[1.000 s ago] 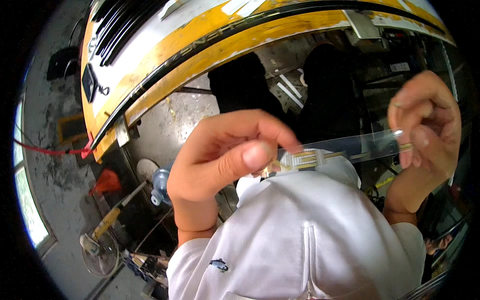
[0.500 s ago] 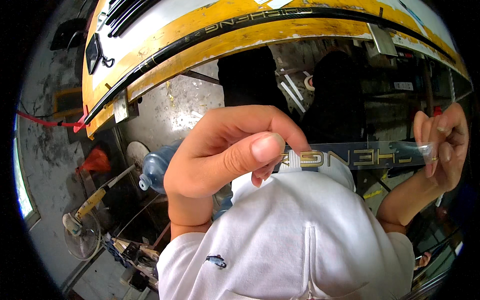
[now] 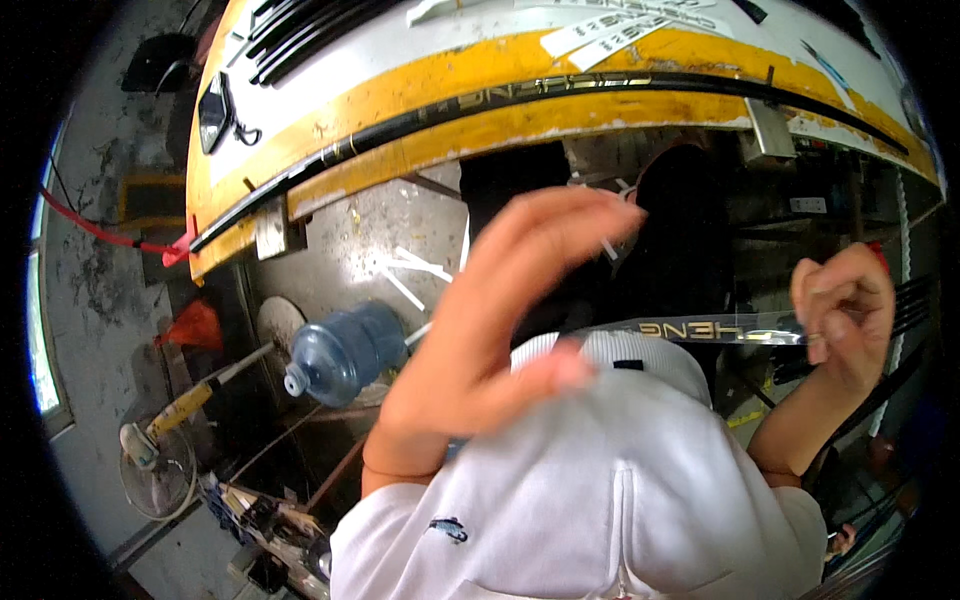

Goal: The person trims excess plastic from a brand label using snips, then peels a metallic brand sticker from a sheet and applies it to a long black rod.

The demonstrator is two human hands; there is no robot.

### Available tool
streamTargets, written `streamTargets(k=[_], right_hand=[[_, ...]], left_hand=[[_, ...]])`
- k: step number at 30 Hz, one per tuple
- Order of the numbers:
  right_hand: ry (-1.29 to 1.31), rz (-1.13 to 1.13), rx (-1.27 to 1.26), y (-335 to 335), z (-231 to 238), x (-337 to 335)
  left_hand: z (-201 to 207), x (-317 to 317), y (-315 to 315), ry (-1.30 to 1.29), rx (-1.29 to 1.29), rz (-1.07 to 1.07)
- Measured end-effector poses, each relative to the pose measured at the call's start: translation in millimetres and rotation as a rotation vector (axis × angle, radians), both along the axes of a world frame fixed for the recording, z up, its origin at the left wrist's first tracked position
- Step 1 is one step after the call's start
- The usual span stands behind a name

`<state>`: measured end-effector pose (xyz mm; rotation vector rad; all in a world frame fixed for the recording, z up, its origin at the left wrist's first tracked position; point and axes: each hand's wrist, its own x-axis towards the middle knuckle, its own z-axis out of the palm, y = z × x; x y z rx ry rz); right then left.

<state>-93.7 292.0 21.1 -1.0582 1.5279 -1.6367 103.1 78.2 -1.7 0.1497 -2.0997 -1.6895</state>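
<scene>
Your right grip (image 3: 848, 315) pinches the clear strip (image 3: 690, 330); its long axis runs leftward from there toward your left grip (image 3: 490, 320), spread open.

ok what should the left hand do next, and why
Probably pinch the clear strip near its left end with the left hand: that hand looks open, while the right hand grips the strip's other end.

"What's on the bench (image 3: 330, 115)?"
"Upper left, rods (image 3: 310, 45) and a black device (image 3: 214, 112); top centre, labels (image 3: 605, 38); along its lower edge, a pole (image 3: 400, 129)."
"And the floor (image 3: 345, 275)?"
"Strips (image 3: 405, 288), left of centre."
</scene>
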Motion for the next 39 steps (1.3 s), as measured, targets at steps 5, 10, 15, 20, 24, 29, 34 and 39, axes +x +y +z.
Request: streamTargets(k=[5, 10, 15, 20, 24, 29, 34, 39], right_hand=[[-0.168, 0.015, 0.144, -14.0, -15.0, 11.4], [-0.206, 0.001, 0.210, -15.8, -18.6, 12.1], [-0.297, -0.012, 0.292, -22.8, -29.3, 6.7], [-0.192, 0.100, 0.402, -31.8, -30.7, -0.8], [0.233, 0.313, 0.281, -37.2, -39.5, -9.4], [0.077, 0.426, 0.314, -51.8, -23.9, -24.8], [0.098, 0.412, 0.293, -56.8, -27.4, -39.1], [0.112, 0.369, 0.362, -65.8, -33.6, -44.9]], left_hand=[[8.6, -20.6, 24.0, 0.481, 0.411, -0.414], [15.1, -40.0, 32.4, 0.552, 0.531, -0.542], [10.7, -55.0, 27.0, 0.542, 0.547, -0.563], [5.8, -70.2, 20.9, 0.482, 0.520, -0.551], [-25.2, -75.7, 14.9, 0.261, 0.334, -0.394], [-57.7, -58.6, 18.9, -0.235, 0.395, -0.406], [-61.1, -53.7, 5.2, -0.391, 0.319, -0.456], [-61.4, -47.1, -7.3, -0.487, 0.275, -0.291]])
